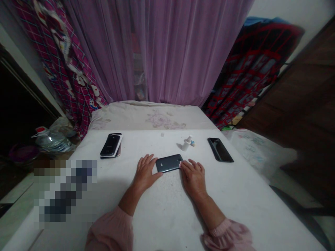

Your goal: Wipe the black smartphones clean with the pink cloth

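On my feed the left hand [145, 170] lies flat on the white tabletop [235, 198], its grip open, with the fingers spread and the thumb reaching to just beside the lower left edge of a dark grey smartphone [169, 163]. The phone sits back up at the middle of the frame. The right hand [193, 177] rests with its grip open too, its fingertips [188, 163] at the phone's right end, where a small pale pink scrap [180, 165] shows under them; I can't tell what it is. Toward the upper left of the tabletop lies a black phone in a white-edged case [111, 145], on top of another dark device. Above the hands stands a small white bottle [186, 143], with a small blue-and-white item [192, 143] just beside it and a tiny white piece [162, 134] further left. A glossy black phone [220, 150] lies to the right. Beyond are floral bedding [164, 119] and a purple curtain [183, 52], and a plastic water jug [53, 141] sits at far left.
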Action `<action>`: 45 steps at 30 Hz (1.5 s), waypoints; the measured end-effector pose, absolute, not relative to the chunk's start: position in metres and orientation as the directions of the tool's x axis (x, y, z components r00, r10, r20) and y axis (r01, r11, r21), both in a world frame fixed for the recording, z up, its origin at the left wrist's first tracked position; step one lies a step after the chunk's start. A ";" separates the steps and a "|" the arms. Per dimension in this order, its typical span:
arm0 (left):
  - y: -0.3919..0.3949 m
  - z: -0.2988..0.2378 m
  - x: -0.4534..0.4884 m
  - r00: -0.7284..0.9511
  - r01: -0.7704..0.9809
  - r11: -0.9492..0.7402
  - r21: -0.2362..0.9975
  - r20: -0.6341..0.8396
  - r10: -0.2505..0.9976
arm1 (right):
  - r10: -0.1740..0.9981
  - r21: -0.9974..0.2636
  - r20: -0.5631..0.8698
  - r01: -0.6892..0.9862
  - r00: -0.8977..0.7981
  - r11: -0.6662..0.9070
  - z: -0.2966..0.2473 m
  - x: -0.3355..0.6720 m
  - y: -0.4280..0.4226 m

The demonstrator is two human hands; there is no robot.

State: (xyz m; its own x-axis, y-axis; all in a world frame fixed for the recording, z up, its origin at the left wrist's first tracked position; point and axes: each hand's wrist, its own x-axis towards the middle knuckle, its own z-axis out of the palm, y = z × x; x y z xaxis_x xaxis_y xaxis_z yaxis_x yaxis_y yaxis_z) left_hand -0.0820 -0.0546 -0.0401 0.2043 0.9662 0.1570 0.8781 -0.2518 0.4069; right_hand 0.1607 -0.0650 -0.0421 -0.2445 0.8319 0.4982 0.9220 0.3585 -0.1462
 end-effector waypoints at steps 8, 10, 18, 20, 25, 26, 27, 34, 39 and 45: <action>-0.048 -0.035 -0.094 0.314 0.858 -0.299 0.418 0.035 0.949 | 0.774 -0.249 0.530 0.808 -0.347 0.533 -0.044 0.131 -0.067; -0.048 -0.034 -0.095 0.316 0.859 -0.298 0.416 0.027 0.948 | 0.765 -0.277 0.536 0.781 -0.357 0.559 -0.044 0.122 -0.067; -0.048 -0.037 -0.095 0.326 0.853 -0.313 0.418 0.043 0.944 | 0.741 -0.367 0.501 0.666 -0.447 0.650 -0.031 0.083 -0.073; -0.048 -0.036 -0.095 0.321 0.855 -0.308 0.417 0.041 0.946 | 0.740 -0.405 0.501 0.635 -0.448 0.658 -0.028 0.077 -0.074; -0.049 -0.034 -0.093 0.299 0.868 -0.295 0.399 0.053 0.953 | 0.762 -0.515 0.529 0.572 -0.374 0.638 -0.033 0.089 -0.068; -0.049 -0.034 -0.093 0.301 0.870 -0.297 0.394 0.053 0.952 | 0.775 -0.528 0.534 0.582 -0.338 0.618 -0.036 0.097 -0.065; -0.049 -0.034 -0.093 0.304 0.871 -0.299 0.390 0.051 0.951 | 0.789 -0.539 0.540 0.600 -0.293 0.592 -0.039 0.107 -0.062; -0.053 -0.036 -0.088 0.270 0.886 -0.280 0.368 0.080 0.960 | 0.862 -0.556 0.507 0.756 -0.023 0.347 -0.046 0.168 -0.046; -0.056 -0.037 -0.082 0.242 0.900 -0.274 0.339 0.134 0.961 | 0.856 -0.437 0.514 0.838 -0.064 0.325 -0.048 0.166 -0.053; -0.055 -0.037 -0.081 0.209 0.832 -0.296 0.469 0.230 0.951 | 0.825 -0.432 0.563 0.837 -0.042 0.337 -0.052 0.162 -0.053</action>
State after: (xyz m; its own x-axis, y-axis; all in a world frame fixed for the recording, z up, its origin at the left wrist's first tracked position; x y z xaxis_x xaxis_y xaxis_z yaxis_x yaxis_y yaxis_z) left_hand -0.0806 -0.0554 -0.0373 0.2085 0.9505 0.2302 0.8321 -0.2961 0.4690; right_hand 0.1624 -0.0534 -0.0518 -0.0422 0.8254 0.5629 0.8365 0.3373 -0.4318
